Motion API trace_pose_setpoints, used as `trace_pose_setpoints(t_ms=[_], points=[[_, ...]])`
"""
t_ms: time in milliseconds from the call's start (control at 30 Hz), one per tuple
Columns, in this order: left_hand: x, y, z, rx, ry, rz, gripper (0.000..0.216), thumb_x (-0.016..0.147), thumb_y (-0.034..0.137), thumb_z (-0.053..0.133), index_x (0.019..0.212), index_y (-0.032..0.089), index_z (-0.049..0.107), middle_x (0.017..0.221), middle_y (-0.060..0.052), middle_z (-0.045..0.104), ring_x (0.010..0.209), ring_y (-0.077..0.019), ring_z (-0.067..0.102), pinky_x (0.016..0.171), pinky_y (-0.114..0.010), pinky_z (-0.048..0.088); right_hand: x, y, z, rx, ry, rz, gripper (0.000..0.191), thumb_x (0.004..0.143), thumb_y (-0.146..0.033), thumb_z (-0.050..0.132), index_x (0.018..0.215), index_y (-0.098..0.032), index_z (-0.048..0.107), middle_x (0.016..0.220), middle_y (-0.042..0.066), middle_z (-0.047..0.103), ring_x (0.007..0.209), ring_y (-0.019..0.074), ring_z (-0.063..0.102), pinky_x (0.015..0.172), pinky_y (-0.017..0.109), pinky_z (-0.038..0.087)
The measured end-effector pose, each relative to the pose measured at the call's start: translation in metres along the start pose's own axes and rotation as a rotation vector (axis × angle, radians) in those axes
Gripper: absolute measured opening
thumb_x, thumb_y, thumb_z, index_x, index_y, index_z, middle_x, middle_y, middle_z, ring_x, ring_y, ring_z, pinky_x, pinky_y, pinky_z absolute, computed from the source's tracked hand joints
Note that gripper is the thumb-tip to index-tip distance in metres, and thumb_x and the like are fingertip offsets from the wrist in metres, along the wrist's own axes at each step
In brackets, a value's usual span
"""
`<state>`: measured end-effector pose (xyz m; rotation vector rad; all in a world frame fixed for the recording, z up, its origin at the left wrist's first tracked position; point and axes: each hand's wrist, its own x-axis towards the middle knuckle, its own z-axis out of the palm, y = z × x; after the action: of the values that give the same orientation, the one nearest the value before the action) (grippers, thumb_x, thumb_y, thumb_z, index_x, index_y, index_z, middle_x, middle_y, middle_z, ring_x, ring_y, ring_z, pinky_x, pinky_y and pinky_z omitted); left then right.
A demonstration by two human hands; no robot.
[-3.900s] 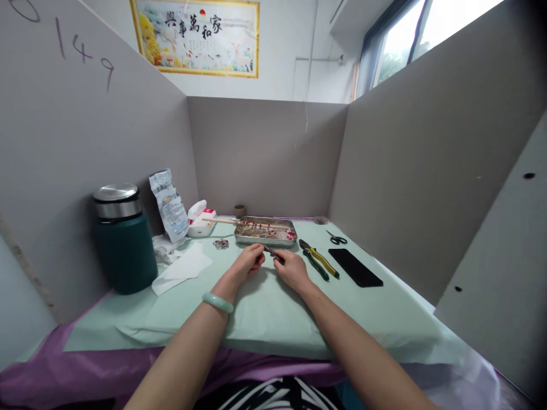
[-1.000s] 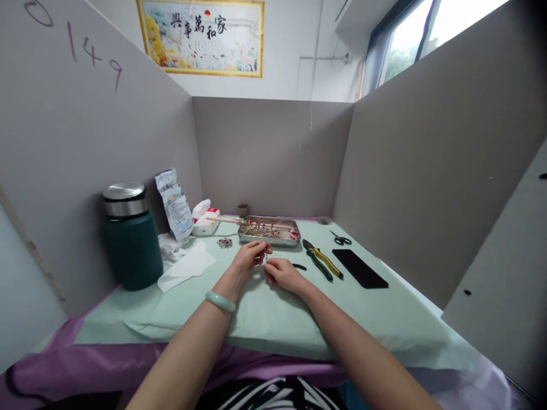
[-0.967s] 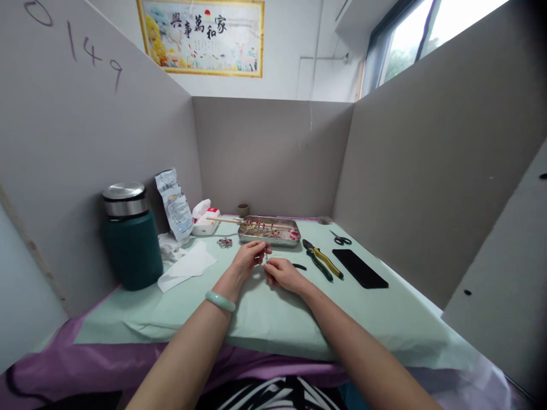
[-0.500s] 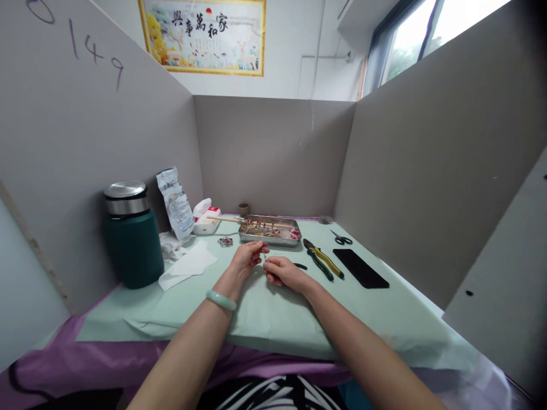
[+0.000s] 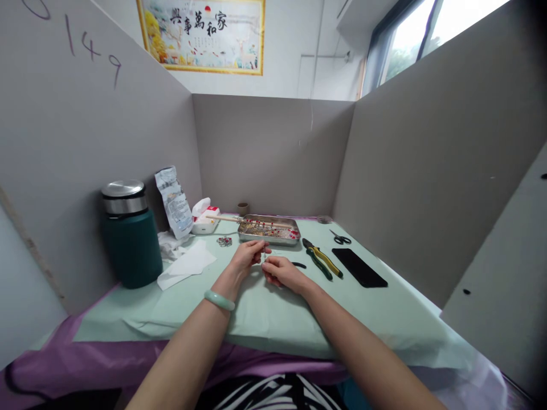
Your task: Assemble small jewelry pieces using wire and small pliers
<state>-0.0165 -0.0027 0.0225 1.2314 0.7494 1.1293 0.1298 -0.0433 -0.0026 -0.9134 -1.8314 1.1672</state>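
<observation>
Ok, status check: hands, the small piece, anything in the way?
Left hand and right hand pinching one small piece. Its details too small to tell. Dark handle pokes out behind right hand; tray beyond. Neither seems in the way.

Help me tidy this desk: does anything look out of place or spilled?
A small pile sits on the cloth left of the tray, perhaps stray, since similar bits lie inside. Nothing looks clearly damaged.

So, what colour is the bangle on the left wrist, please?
The bangle is pale green; it shows in the head view.
</observation>
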Motion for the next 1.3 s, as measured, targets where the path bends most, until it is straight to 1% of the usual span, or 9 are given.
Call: trace_pose_setpoints(t_ms=[167, 367, 500, 600, 733, 867, 933, 1100, 1300], points=[[0.001, 0.001, -0.001, -0.040, 0.008, 0.010, 0.029, 0.067, 0.035, 0.071, 0.077, 0.009, 0.065, 0.071, -0.008, 0.065, 0.042, -0.0029, 0.035, 0.041, -0.019, 0.026, -0.001, -0.001, 0.000, 0.044, -0.003, -0.015, 0.027, 0.083, -0.038, 0.052, 0.067, -0.017, 0.047, 0.056, -0.004, 0.050, 0.041, 0.0047, 0.037, 0.040, 0.019, 0.028], [0.002, 0.001, -0.006, -0.300, -0.129, -0.113, 0.020, 0.067, 0.027, 0.072, 0.076, 0.010, 0.066, 0.066, -0.005, 0.063, 0.040, -0.0018, 0.033, 0.042, -0.018, 0.031, -0.003, -0.004, -0.002, 0.274, -0.114, 0.068, 0.029, 0.080, -0.043, 0.058, 0.073, -0.017, 0.050, 0.057, -0.004, 0.050, 0.042, 0.0044, 0.038, 0.039, 0.018, 0.024], [0.001, 0.002, -0.006, -0.357, -0.154, -0.105, 0.019, 0.069, 0.026, 0.071, 0.079, 0.010, 0.067, 0.064, -0.003, 0.062, 0.040, -0.0021, 0.036, 0.043, -0.018, 0.035, -0.003, -0.005, -0.002, 0.388, -0.173, 0.114, 0.032, 0.077, -0.047, 0.061, 0.078, -0.017, 0.050, 0.055, -0.005, 0.050, 0.039, 0.0037, 0.036, 0.038, 0.018, 0.023], [0.001, 0.003, -0.005, -0.313, -0.134, -0.072, 0.021, 0.071, 0.027, 0.070, 0.083, 0.010, 0.068, 0.068, -0.004, 0.064, 0.042, -0.0021, 0.039, 0.044, -0.017, 0.035, -0.002, -0.003, -0.002, 0.378, -0.135, 0.122, 0.033, 0.076, -0.049, 0.062, 0.077, -0.017, 0.051, 0.054, -0.006, 0.049, 0.039, 0.0036, 0.035, 0.038, 0.018, 0.022], [0.002, 0.004, -0.003, -0.257, -0.068, -0.036, 0.025, 0.071, 0.029, 0.070, 0.088, 0.012, 0.067, 0.071, -0.005, 0.066, 0.045, -0.0029, 0.044, 0.045, -0.017, 0.036, 0.000, 0.002, -0.003, 0.307, -0.007, 0.065, 0.032, 0.076, -0.047, 0.061, 0.075, -0.017, 0.052, 0.055, -0.005, 0.048, 0.041, 0.0043, 0.036, 0.038, 0.018, 0.022], [0.001, 0.003, -0.001, -0.239, -0.044, -0.064, 0.032, 0.075, 0.040, 0.065, 0.090, 0.012, 0.067, 0.075, -0.007, 0.066, 0.051, -0.0062, 0.049, 0.050, -0.020, 0.041, 0.002, 0.005, -0.003, 0.267, 0.077, 0.029, 0.031, 0.076, -0.047, 0.061, 0.073, -0.017, 0.052, 0.055, -0.005, 0.048, 0.040, 0.0043, 0.035, 0.037, 0.018, 0.021], [0.001, 0.002, -0.002, -0.231, -0.045, -0.065, 0.033, 0.074, 0.042, 0.065, 0.090, 0.013, 0.068, 0.078, -0.008, 0.066, 0.055, -0.0080, 0.052, 0.054, -0.022, 0.043, 0.002, 0.005, -0.002, 0.260, 0.084, 0.023, 0.030, 0.077, -0.045, 0.060, 0.072, -0.016, 0.052, 0.054, -0.005, 0.048, 0.040, 0.0043, 0.034, 0.037, 0.018, 0.022], [0.001, 0.000, -0.004, -0.191, -0.061, -0.028, 0.031, 0.068, 0.033, 0.072, 0.093, 0.015, 0.068, 0.081, -0.007, 0.066, 0.063, -0.0107, 0.056, 0.058, -0.023, 0.044, 0.001, 0.002, -0.001, 0.236, 0.065, 0.015, 0.029, 0.079, -0.044, 0.058, 0.072, -0.016, 0.052, 0.054, -0.005, 0.048, 0.041, 0.0043, 0.035, 0.037, 0.018, 0.023], [0.000, 0.002, -0.003, -0.180, -0.047, -0.025, 0.031, 0.068, 0.036, 0.072, 0.091, 0.015, 0.069, 0.081, -0.007, 0.066, 0.066, -0.0119, 0.056, 0.060, -0.024, 0.045, 0.000, 0.000, 0.001, 0.184, 0.087, 0.022, 0.031, 0.079, -0.046, 0.057, 0.070, -0.016, 0.052, 0.053, -0.004, 0.047, 0.041, 0.0049, 0.036, 0.038, 0.018, 0.025]])
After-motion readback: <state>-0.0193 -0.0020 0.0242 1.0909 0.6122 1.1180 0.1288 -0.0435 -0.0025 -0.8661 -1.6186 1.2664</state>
